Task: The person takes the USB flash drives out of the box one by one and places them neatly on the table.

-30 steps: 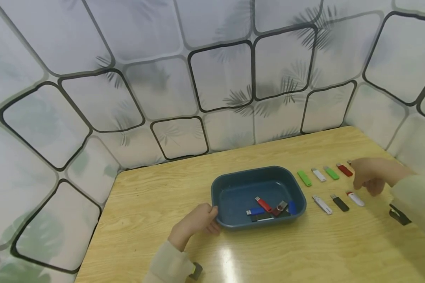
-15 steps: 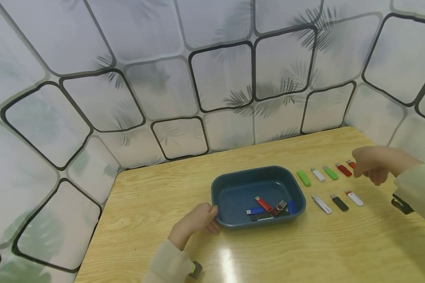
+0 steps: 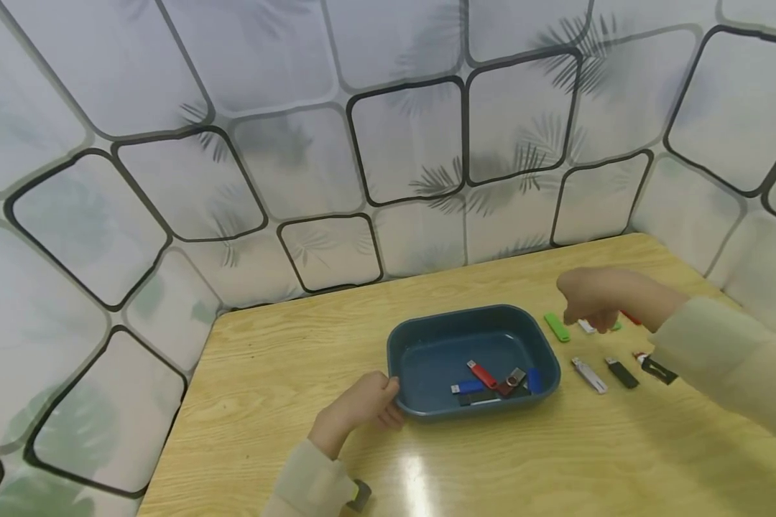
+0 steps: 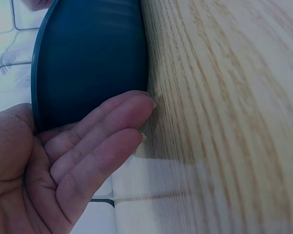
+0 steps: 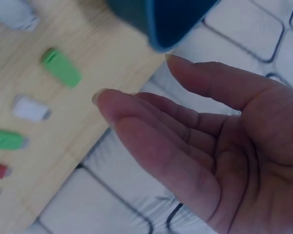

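Currently, the left hand (image 3: 364, 402) is holding the dark blue tray (image 3: 430, 362) at its near left corner: its grip is narrow, the thumb coming over the rim and the fingers lying against the outer wall. The right hand (image 3: 593, 294) is hovering just past the tray's right end, above the back row of USB sticks; its grip is standing moderately wide, thumb apart from fingertips, and carrying nothing. Nearest to it, the light green USB stick (image 3: 557, 327) is lying on the worktop (image 3: 278, 359) between tray and hand, with the white USB stick (image 3: 586, 327) next along.

Inside the tray, a bright red USB stick (image 3: 482, 374), a blue USB stick (image 3: 467, 387) and others are crowding together towards the near right corner, some overlapping.

As for trouble, the back row is sitting close-set, so fingers closing low there could be nudging a neighbour askew. The right sleeve (image 3: 718, 352) is reaching across the front row; sinking too far, it could be sweeping the black USB stick (image 3: 621, 373) out of line. On the other side, the left hand is steadying one corner only, so a knock on the far end could be swivelling the tray.
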Tool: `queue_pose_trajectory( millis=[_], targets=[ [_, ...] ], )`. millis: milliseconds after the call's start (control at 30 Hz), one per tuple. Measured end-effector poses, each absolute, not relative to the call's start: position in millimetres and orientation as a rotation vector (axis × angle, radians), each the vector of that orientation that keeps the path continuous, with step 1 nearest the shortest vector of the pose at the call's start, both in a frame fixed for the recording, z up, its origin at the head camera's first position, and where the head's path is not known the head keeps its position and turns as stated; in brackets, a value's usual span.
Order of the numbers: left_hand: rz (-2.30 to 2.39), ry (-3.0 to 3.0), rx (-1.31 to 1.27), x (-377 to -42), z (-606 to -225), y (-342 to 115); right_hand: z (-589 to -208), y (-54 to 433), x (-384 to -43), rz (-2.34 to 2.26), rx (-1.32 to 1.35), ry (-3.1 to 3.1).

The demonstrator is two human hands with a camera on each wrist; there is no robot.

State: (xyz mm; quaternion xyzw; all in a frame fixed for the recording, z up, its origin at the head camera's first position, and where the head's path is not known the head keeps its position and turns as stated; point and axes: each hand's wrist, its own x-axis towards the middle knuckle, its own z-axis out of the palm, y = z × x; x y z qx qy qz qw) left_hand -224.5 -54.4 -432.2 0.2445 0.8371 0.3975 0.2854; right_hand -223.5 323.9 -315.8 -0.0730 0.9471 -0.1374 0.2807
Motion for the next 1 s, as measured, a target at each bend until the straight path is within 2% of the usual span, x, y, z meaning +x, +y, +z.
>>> queue_pose_trajectory(
  millis=[500, 1000],
  targets=[
    [1.069, 2.234, 0.661, -224.9, -432.4, -55.4, -308.0, 240.6, -239.7, -0.192, -0.294, 2.533],
    [1.059, 2.248, 0.674, -224.0, -428.7, -55.5, -350.2, 188.5, -249.6, -0.043, -0.297, 2.470]
  ],
)
